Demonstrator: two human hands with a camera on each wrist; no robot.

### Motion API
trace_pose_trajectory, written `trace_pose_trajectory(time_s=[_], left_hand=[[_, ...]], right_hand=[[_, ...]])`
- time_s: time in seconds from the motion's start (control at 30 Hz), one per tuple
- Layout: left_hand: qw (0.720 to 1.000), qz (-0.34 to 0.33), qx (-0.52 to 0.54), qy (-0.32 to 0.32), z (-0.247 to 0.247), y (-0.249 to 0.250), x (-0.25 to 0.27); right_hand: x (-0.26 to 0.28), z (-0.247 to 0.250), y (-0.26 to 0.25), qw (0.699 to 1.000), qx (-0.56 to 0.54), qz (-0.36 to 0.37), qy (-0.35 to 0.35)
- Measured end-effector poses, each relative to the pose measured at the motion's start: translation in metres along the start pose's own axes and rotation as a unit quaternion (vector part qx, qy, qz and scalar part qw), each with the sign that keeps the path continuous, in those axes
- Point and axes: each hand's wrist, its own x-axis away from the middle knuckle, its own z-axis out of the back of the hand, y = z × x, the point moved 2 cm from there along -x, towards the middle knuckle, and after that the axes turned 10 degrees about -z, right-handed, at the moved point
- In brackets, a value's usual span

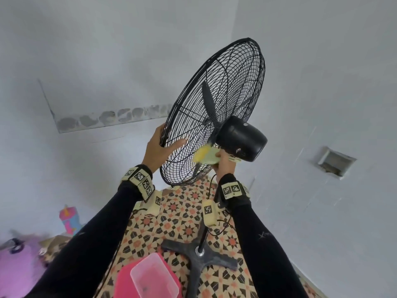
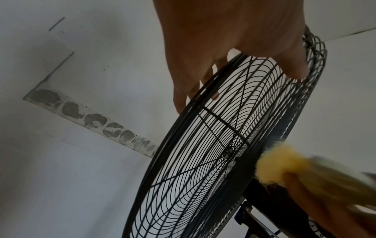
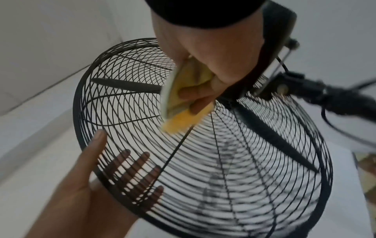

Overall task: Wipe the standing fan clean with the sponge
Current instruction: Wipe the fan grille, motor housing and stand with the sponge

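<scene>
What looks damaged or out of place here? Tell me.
The wall has a bare strip of grey blotches where something seems stripped off, and a broken recess to the right. The fan itself looks intact.

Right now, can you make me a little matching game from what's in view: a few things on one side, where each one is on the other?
Things:
1. sponge
2. left hand
3. pink box
4. motor housing

Places:
A. on the patterned floor beside the fan's base
B. behind the fan grille, at its centre
C. in the right hand, against the back of the grille
D. gripping the grille's rim

Pairs: 1-C, 2-D, 3-A, 4-B
</scene>
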Motion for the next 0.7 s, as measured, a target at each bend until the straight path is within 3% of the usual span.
trace_pose_trajectory(time_s=[0.07, 0.23, 0.4, 0.57, 0.7], left_hand=[[1.0, 0.001, 0.012, 0.002, -0.002, -0.002, 0.001], [1.0, -0.003, 0.01, -0.005, 0.002, -0.008, 0.0], [0.999, -0.011, 0.009, -0.031, 0.001, -0.01, -0.001], [0.999, -0.008, 0.015, -0.032, 0.005, -0.014, 0.0], [0.999, -0.016, 0.009, -0.047, 0.004, -0.01, 0.003]], right_hand=[[0.001, -0.005, 0.007, 0.999, -0.047, 0.023, -0.001], [0.012, -0.011, 0.024, 0.998, 0.054, 0.009, -0.022], [0.007, -0.008, 0.025, 0.995, -0.087, 0.045, 0.01], [0.018, -0.011, 0.038, 0.998, 0.027, 0.033, -0.047], [0.016, -0.005, 0.037, 0.996, -0.069, 0.063, -0.005]])
